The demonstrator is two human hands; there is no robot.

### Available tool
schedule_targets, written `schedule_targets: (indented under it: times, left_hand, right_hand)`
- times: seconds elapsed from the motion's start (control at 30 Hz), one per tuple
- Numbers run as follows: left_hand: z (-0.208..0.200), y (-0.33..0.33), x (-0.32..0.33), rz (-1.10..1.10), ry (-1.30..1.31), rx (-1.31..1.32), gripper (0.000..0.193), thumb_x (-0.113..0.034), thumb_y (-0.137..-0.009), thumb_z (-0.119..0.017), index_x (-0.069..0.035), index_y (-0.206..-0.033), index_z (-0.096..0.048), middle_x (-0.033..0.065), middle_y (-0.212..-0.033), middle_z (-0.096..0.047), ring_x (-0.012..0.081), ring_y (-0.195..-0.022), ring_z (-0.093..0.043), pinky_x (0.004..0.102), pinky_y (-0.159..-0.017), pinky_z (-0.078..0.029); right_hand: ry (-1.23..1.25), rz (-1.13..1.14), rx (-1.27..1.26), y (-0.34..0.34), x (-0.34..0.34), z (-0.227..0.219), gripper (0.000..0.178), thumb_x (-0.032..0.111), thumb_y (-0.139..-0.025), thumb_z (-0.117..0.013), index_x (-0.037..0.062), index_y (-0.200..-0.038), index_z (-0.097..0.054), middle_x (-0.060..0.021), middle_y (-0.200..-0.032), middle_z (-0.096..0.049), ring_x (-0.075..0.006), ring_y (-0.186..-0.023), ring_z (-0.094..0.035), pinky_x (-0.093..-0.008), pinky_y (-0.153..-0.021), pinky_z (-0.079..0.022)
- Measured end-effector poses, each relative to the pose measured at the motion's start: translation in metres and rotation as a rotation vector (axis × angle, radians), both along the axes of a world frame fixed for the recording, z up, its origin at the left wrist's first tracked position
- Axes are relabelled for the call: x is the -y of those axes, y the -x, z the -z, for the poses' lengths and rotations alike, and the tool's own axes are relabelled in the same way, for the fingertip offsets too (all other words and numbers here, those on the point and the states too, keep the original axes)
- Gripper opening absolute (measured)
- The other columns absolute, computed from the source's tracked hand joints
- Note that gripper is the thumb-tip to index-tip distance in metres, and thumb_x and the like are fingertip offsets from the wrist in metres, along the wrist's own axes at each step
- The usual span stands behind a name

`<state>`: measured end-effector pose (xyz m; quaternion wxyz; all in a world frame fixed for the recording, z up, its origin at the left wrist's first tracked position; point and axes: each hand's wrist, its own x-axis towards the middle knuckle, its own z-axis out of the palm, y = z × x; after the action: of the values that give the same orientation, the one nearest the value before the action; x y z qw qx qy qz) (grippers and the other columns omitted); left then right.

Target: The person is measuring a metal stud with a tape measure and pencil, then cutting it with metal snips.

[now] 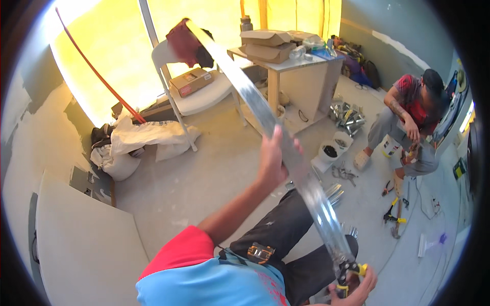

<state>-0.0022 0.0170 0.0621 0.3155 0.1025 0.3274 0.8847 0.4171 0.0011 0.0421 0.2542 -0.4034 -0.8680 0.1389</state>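
Observation:
A long shiny metal channel [251, 97] slants across the middle, its far end up by the chair and its near end low at the right. Partway along, my left hand [273, 160] is closed around it. At the near end my right hand [360, 289] grips black-and-yellow hand snips [349, 269], whose jaws meet the channel's end. Whether the blades are into the metal I cannot tell. Over my dark trousers lies an orange-and-black tape measure [260, 253] at my waist. Several short metal pieces [334, 194] show beside my knee.
At right a seated co-worker [408, 109] handles something small. Near them lie a hammer [395, 230], pliers [387, 188], buckets [328, 151] and metal pieces [348, 118]. A white chair [201, 99], a cabinet with boxes [301, 84] and sacks [153, 137] stand farther back.

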Motion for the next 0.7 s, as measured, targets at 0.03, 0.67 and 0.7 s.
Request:
schedule_targets:
  times: [0.03, 0.67, 0.7]
  left_hand:
    - [-0.016, 0.012, -0.006, -0.046, -0.045, -0.047, 0.026, -0.035, -0.113, -0.044, -0.009, -0.117, -0.039, 0.0121, -0.100, -0.053, 0.0258, -0.085, -0.061, 0.0482, -0.075, -0.059]
    - [-0.019, 0.037, -0.027, -0.089, 0.079, 0.031, 0.032, -0.021, -0.108, -0.054, -0.010, -0.130, -0.033, 0.0101, -0.103, -0.051, 0.0239, -0.082, -0.059, 0.0504, -0.077, -0.059]
    - [-0.030, 0.027, -0.017, -0.036, 0.053, -0.041, 0.032, -0.020, -0.107, -0.057, -0.010, -0.128, -0.035, 0.0099, -0.103, -0.052, 0.0259, -0.088, -0.062, 0.0541, -0.082, -0.060]
  right_hand:
    - [-0.013, 0.000, -0.032, 0.006, -0.001, -0.008, 0.102, 0.041, -0.070, -0.095, -0.0038, -0.147, -0.045, -0.0292, -0.136, -0.051, -0.0498, -0.128, -0.048, -0.0568, -0.110, -0.039]
    - [-0.048, 0.058, -0.051, 0.014, -0.033, -0.035, 0.097, 0.040, -0.072, -0.093, -0.0046, -0.145, -0.047, -0.0281, -0.137, -0.052, -0.0483, -0.129, -0.047, -0.0580, -0.111, -0.037]
    - [-0.145, 0.089, 0.018, 0.006, -0.022, -0.048, 0.097, 0.037, -0.071, -0.093, -0.0045, -0.145, -0.047, -0.0277, -0.137, -0.052, -0.0482, -0.129, -0.047, -0.0580, -0.111, -0.037]
